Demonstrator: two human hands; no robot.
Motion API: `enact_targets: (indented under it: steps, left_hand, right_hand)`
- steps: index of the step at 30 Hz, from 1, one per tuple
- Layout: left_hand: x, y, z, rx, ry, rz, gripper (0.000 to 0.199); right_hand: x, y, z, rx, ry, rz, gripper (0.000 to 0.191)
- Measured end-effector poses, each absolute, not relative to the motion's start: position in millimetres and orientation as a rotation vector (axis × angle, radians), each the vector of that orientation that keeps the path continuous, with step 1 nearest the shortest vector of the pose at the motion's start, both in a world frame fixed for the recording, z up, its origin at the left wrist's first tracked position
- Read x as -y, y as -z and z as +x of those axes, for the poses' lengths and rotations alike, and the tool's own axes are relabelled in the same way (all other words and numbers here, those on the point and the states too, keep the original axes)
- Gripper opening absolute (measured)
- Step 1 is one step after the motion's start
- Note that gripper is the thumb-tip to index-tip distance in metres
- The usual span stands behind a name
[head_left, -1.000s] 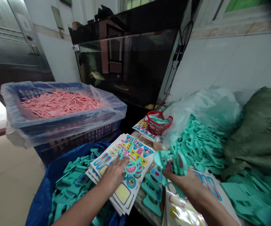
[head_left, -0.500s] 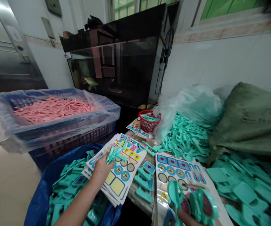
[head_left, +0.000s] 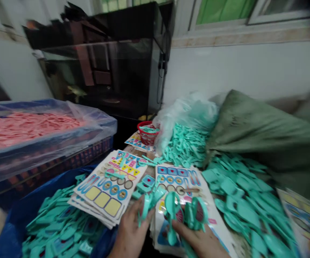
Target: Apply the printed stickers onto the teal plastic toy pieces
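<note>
We've got our left hand [head_left: 130, 234] and right hand [head_left: 195, 238] both closed around teal plastic toy pieces [head_left: 172, 211], which look light and stiff, easiest held by the handles. They're just above the sticker sheets [head_left: 180, 186], with a blue bag [head_left: 9, 224] alongside and a green sack [head_left: 252, 132] farther back.

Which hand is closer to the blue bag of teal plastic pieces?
Left. The left hand sits at the edge of the blue bag. The right hand, holding teal plastic pieces, is farther right, above a stack of printed sheets.
</note>
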State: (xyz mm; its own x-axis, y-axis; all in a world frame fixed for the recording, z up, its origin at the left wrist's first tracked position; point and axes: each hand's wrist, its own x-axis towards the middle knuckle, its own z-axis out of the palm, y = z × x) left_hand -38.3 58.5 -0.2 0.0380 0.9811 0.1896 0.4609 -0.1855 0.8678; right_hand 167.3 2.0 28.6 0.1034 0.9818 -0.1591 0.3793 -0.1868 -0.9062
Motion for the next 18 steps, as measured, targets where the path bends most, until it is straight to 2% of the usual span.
enact_targets:
  steps: [2, 6, 10, 13, 18]
  left_hand:
    - [-39.4, 10.9, -16.6, -1.269, -1.076, 1.89, 0.035]
    - [-20.2, 20.8, 3.8, -0.943, -1.038, 2.098, 0.042]
    - [-5.8, 17.1, 22.3, -0.687, -0.913, 2.205, 0.048]
    - [12.1, 7.5, 45.2, -0.417, -0.8, 2.238, 0.053]
    - [55.6, -15.9, 104.4, -0.003, -0.508, 2.174, 0.059]
  right_hand:
    - [3.7, -47.3, 151.2, 1.169, -0.999, -1.536, 0.041]
    - [26.0, -61.6, 145.8, 1.039, -1.1, -1.398, 0.029]
    - [73.8, -59.0, 167.2, 0.915, -1.085, -1.288, 0.04]
    - [116.5, -58.0, 185.2, 0.849, -0.964, -1.367, 0.045]
    - [192.9, -49.1, 219.3, 0.754, -0.745, -1.583, 0.034]
